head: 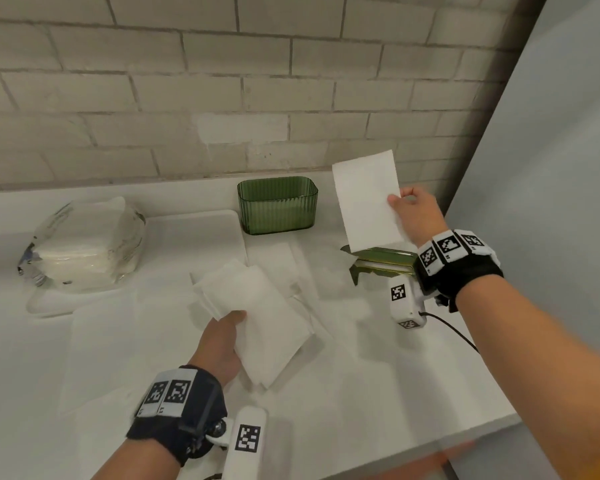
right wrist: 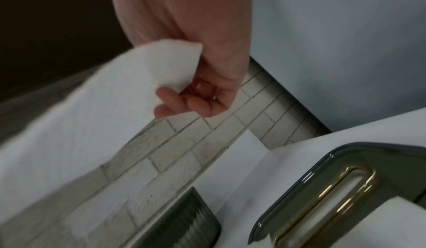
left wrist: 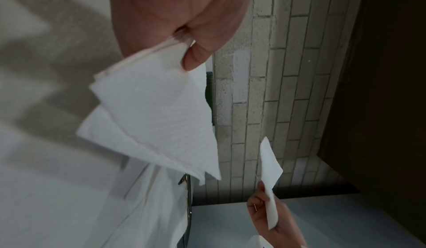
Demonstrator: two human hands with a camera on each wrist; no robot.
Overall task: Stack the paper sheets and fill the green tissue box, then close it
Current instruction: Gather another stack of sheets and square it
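Spreading across the lower frame, the white countertop [head: 378,375] carries the lidless green tissue box [head: 278,206] at upper centre. Left hand [head: 222,344] grips a bundle of paper sheets [head: 257,317] — right hand [head: 418,216] pinches a single sheet [head: 368,199] above the green lid [head: 381,265].

White counter [head: 378,386] runs along a pale brick wall [head: 187,81], wall behind it. Clear plastic pack of white tissues [head: 84,244] sits at the counter's left, on the rim of a shallow white tray [head: 194,230] lying beside it. Grey-blue panel [head: 551,168] stands at the counter's right end, meeting the brick wall at the corner. Thin black cable [head: 454,329] trails over the counter's right side.
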